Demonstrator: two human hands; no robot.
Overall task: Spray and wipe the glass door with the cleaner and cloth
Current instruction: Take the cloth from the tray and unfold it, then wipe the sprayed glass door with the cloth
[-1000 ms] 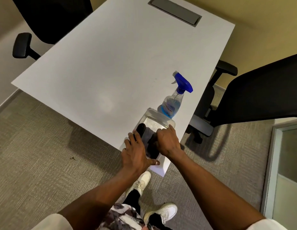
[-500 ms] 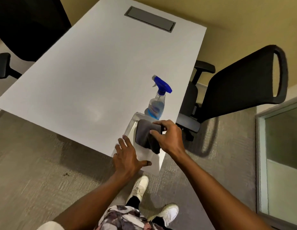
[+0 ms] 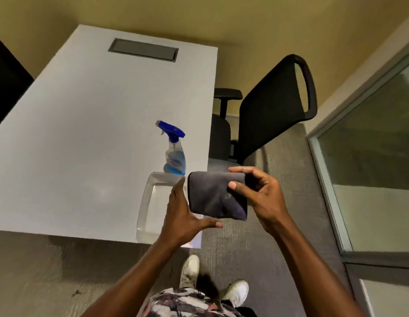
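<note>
A folded dark grey cloth [image 3: 216,196] is held up in the air above the table's near right corner. My right hand [image 3: 259,196] grips its right side, thumb on the front. My left hand [image 3: 183,213] is spread against the cloth's left edge and underside, fingers apart. The spray cleaner [image 3: 175,154], a clear bottle with blue liquid and a blue trigger head, stands upright on the white table [image 3: 84,133] just behind a clear plastic tray [image 3: 145,209]. The glass door [image 3: 370,156] with its grey frame is at the far right.
A black office chair [image 3: 272,106] stands between the table and the glass door. Another dark chair shows at the far left edge. A grey cable hatch [image 3: 143,49] sits at the table's far end. Grey carpet lies below, with my white shoes [image 3: 235,291] on it.
My right hand lifted the cloth out of the clear tray and raised it to the right. My left hand left the tray and rose to the cloth. The view swung right toward the glass door.
</note>
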